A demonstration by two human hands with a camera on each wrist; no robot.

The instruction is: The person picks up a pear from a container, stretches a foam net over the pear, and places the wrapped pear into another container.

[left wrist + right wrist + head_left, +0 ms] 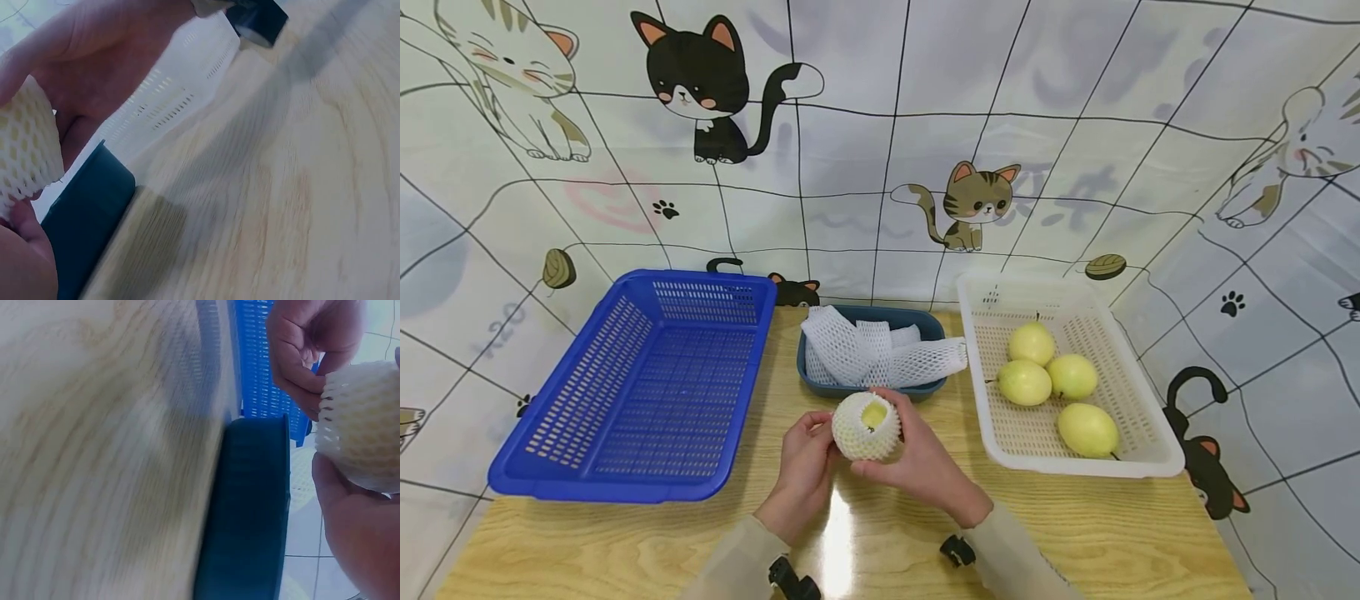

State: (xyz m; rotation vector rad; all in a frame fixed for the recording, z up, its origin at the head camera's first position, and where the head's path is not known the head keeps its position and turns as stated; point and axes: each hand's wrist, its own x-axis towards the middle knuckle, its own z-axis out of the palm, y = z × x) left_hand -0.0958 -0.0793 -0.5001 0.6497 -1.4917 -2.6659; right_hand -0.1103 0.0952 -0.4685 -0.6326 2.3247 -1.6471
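A pale yellow pear point(873, 416) sits inside a white foam net sleeve point(850, 437), its top and stem showing through the sleeve's opening. My right hand point(928, 467) grips the sleeved pear from the right, thumb on the near side and fingers over the far side. On the other side, my left hand point(801, 471) pinches the edge of the sleeve between thumb and fingertips, as the right wrist view shows at the foam rim point(326, 403). Both hands hold the pear above the table, just in front of a dark teal bin point(820, 390).
Several loose foam sleeves point(842, 346) lie in the teal bin. To the right, a white basket point(988, 433) holds several bare pears point(1087, 430). A blue basket point(670, 400) stands at left on the wooden table point(1045, 525). Behind hangs a cat-print cloth point(850, 150).
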